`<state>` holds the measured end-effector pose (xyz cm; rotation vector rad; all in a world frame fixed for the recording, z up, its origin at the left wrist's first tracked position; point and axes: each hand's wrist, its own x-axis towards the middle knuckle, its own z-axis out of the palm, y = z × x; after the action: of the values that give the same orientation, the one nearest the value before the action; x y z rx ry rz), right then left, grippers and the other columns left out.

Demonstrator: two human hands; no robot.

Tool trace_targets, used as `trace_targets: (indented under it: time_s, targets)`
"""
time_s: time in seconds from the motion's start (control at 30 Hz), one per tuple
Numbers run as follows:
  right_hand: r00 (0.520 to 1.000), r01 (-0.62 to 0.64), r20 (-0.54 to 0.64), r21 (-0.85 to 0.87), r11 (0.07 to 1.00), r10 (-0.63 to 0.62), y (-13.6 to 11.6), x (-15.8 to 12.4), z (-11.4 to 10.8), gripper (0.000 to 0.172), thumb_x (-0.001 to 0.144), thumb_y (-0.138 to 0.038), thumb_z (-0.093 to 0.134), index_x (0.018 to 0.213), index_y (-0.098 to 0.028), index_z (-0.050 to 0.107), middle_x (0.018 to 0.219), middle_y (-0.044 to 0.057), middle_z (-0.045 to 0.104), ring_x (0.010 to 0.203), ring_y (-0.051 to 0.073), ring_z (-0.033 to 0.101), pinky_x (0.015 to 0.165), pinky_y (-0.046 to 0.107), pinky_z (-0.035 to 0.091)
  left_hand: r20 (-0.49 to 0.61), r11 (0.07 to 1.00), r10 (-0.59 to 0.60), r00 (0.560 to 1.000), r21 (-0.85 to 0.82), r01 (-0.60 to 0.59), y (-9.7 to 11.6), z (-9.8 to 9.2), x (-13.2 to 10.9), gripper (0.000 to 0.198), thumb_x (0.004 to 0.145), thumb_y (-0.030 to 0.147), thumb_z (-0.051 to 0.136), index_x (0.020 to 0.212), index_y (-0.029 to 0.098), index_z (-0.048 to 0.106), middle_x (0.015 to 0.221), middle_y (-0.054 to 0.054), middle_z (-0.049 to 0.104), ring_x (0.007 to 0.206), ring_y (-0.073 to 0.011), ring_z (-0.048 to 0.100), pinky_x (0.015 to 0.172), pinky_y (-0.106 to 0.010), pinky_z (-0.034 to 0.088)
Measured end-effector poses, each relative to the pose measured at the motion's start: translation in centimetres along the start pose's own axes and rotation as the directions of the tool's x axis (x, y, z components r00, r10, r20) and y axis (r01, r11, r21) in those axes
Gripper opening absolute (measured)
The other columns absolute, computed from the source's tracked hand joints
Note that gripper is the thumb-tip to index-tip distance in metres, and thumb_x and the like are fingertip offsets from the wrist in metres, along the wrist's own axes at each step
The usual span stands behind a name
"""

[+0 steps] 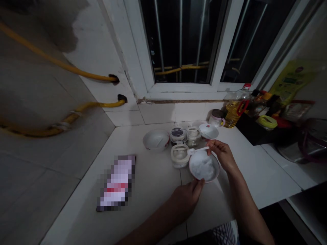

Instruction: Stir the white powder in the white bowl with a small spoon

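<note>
My left hand [190,194] pinches the near rim of a small white bowl [203,166] that has white powder-like stuff inside. Above the bowl's far side, my right hand [221,154] grips the handle of a small white spoon [200,149]. The spoon's scoop end points left, close to a clear seasoning jar [180,156] with a pale rim. Behind that jar stand a dark-filled jar [178,134] and another clear jar [193,134].
A wide bowl [156,140] stands left of the jars, a smaller white bowl [208,131] right. A blurred-out phone-like slab [117,182] lies at left. An oil bottle [234,110], a lidded cup [217,118] and a metal pot [293,149] stand at right. Yellow hoses [76,70] cross the left wall.
</note>
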<state>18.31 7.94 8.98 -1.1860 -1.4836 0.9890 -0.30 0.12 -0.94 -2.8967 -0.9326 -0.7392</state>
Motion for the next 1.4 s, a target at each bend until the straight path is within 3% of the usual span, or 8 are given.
trace_targets:
  time_s: [0.13,0.3,0.37,0.53,0.67,0.77,1.07,1.4]
  targets:
    - [0.941,0.311,-0.065,-0.231,0.922,-0.333,-0.2,-0.5,2.3,0.019,0.091,-0.029,0.046,0.082,-0.019,0.06,0.065,0.0,0.06,0.066,0.016,0.054,0.07,0.029,0.042,0.021,1.0,-0.008,1.0,0.005,0.008,0.1,-0.1,0.1,0.04,0.089,0.009,0.036,0.129,0.007,0.041,0.105,-0.018,0.066,0.081,-0.0211,0.068,0.062,-0.031,0.057]
    - [0.636,0.744,0.35,-0.515,0.426,-0.688,-0.2,-0.8,2.9,0.027,0.087,-0.004,0.039,0.096,-0.018,0.06,0.074,0.004,0.064,0.073,0.018,0.054,0.087,0.039,0.041,0.022,1.0,-0.009,1.0,0.026,0.008,0.2,-0.4,0.4,0.037,0.09,0.009,0.036,0.125,0.007,0.044,0.098,-0.016,0.067,0.076,-0.0214,0.068,0.058,-0.03,0.057]
    - [0.592,0.766,0.382,-0.54,0.348,-0.71,-0.3,-0.9,2.9,0.031,0.085,-0.002,0.039,0.1,-0.018,0.059,0.077,0.004,0.066,0.075,0.019,0.054,0.089,0.041,0.04,0.024,0.999,-0.015,1.0,0.028,0.015,0.3,-0.5,0.4,0.036,0.089,0.009,0.037,0.125,0.006,0.044,0.097,-0.016,0.067,0.076,-0.0219,0.068,0.056,-0.03,0.057]
    - [0.705,0.672,0.154,-0.455,0.584,-0.692,-0.4,-1.0,2.3,0.021,0.09,-0.009,0.042,0.095,-0.021,0.059,0.073,0.002,0.064,0.073,0.017,0.057,0.087,0.038,0.043,0.041,1.0,-0.016,0.999,0.007,0.016,0.2,-0.3,0.2,0.039,0.089,0.009,0.038,0.128,0.006,0.041,0.098,-0.016,0.066,0.074,-0.0225,0.068,0.055,-0.032,0.056]
    - [0.909,0.388,0.014,-0.394,0.833,-0.417,-0.1,-1.0,-0.1,0.022,0.093,-0.027,0.046,0.077,-0.021,0.059,0.072,0.003,0.063,0.079,0.019,0.061,0.077,0.03,0.045,0.068,0.999,-0.033,0.997,-0.025,0.035,0.1,-0.2,0.1,0.043,0.089,0.008,0.037,0.131,0.009,0.038,0.104,-0.016,0.066,0.082,-0.0211,0.068,0.063,-0.031,0.057]
    - [0.967,0.255,0.097,-0.456,0.853,-0.237,0.3,-0.9,-2.2,0.025,0.093,-0.033,0.045,0.078,-0.02,0.061,0.068,0.002,0.062,0.072,0.017,0.059,0.072,0.028,0.044,0.083,0.998,-0.042,0.996,-0.037,0.045,0.0,-0.1,0.1,0.045,0.088,0.008,0.037,0.132,0.01,0.038,0.106,-0.016,0.066,0.083,-0.0207,0.068,0.065,-0.031,0.057]
    - [0.958,0.25,0.281,-0.713,0.655,-0.059,0.3,-1.0,-3.0,0.024,0.089,-0.018,0.039,0.081,-0.021,0.062,0.066,0.002,0.062,0.073,0.019,0.057,0.077,0.032,0.04,0.066,0.999,-0.032,0.997,-0.02,0.034,0.1,-0.1,-0.1,0.043,0.088,0.009,0.037,0.131,0.009,0.04,0.106,-0.016,0.066,0.083,-0.0201,0.068,0.064,-0.03,0.058]
    - [0.9,0.248,0.436,-0.563,0.788,0.028,0.2,-1.2,-2.4,0.025,0.091,-0.02,0.042,0.08,-0.019,0.065,0.062,0.0,0.061,0.066,0.015,0.054,0.069,0.027,0.04,0.003,1.0,-0.003,1.0,-0.009,0.003,0.0,-0.1,0.0,0.04,0.089,0.009,0.034,0.128,0.006,0.042,0.102,-0.018,0.066,0.078,-0.0206,0.069,0.062,-0.031,0.058]
